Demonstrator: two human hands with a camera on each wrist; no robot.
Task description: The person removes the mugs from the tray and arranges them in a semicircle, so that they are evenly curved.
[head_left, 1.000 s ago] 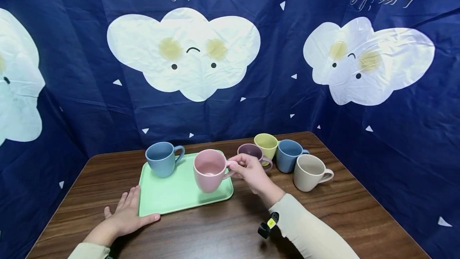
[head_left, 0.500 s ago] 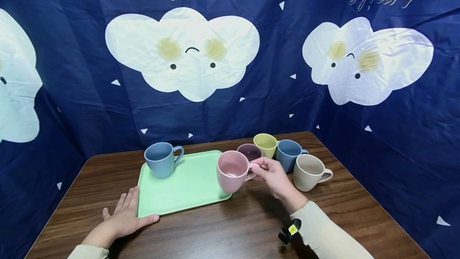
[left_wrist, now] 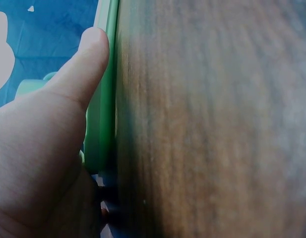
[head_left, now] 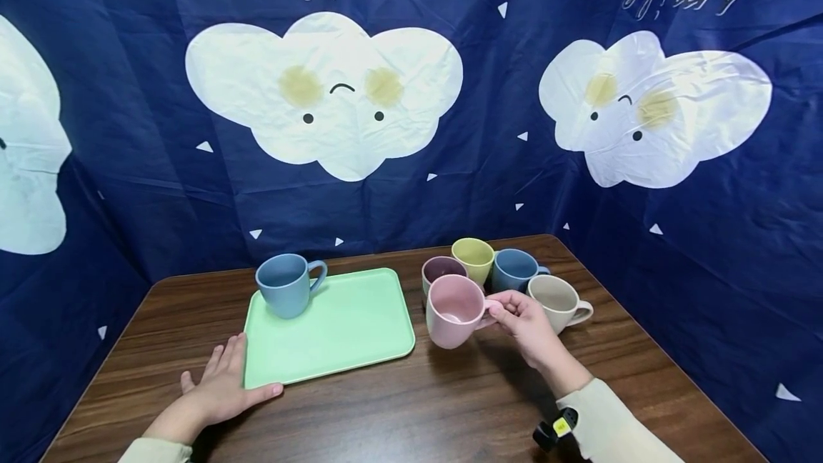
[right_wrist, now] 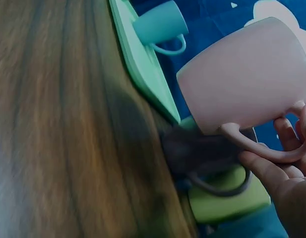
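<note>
Pink mug (head_left: 454, 310), upright, off the table, beside purple mug (head_left: 440, 271)

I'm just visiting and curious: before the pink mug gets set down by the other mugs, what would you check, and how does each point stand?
1. Right hand holds the pink mug by its handle: ok.
2. Mug upright: not ok, tilted.
3. Mug clear of the purple mug behind: cannot tell.
4. Bare wooden table in front of it: ok.
5. Left hand flat against the green tray: ok.
6. Blue mug upright on the tray: ok.

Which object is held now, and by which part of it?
The right hand holds the pink ceramic mug by its handle; the left hand rests flat, holding nothing.
</note>
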